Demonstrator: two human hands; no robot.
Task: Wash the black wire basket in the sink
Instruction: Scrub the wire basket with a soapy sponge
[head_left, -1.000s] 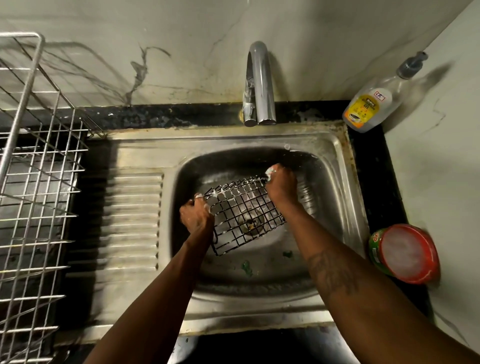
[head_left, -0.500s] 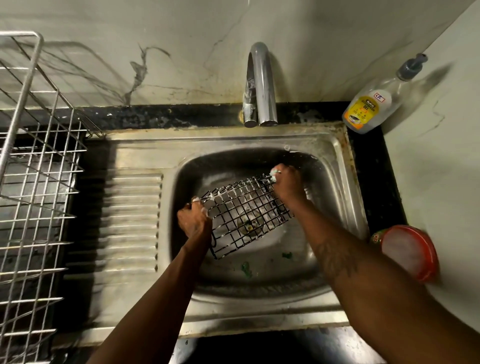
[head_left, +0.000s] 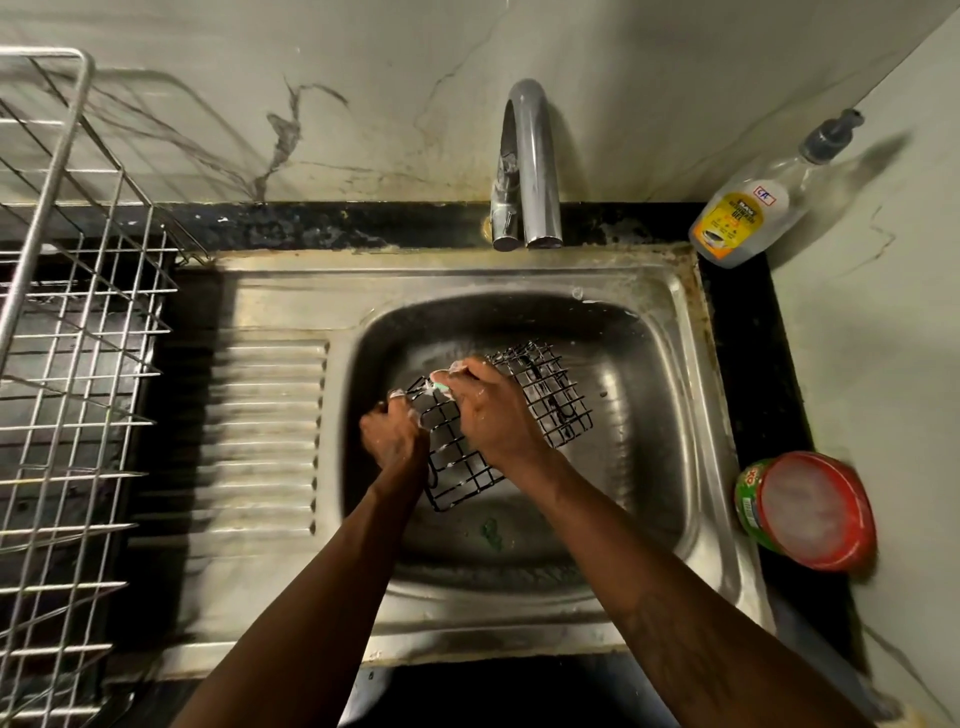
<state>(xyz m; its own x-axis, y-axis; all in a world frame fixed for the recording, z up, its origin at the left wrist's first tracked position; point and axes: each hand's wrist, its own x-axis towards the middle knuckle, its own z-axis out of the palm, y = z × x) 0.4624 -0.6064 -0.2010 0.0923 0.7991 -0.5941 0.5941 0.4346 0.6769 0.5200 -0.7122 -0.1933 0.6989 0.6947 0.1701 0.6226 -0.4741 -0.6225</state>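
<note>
Right hand (head_left: 493, 415), head view: shifted from far corner of basket (head_left: 550, 395) to its left corner, fingers curled round soapy sponge (head_left: 441, 385). Left hand (head_left: 392, 441): grips basket's left edge. Basket: held tilted over sink (head_left: 675, 322). Judgement: scrubbing reaches a fresh section; rinse outstanding.

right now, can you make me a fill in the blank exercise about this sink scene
1. The left hand grips the black wire basket over the sink while the right hand rubs a soapy scrubber on it; no ____ runs from the tap.
2. The pump bottle beside the tap has a ____ label.
3. The round tub on the counter has a ____ rim.
4. The silver wire rack stands to the ____ of the sink.
Missing words: water; yellow; red; left.
</note>
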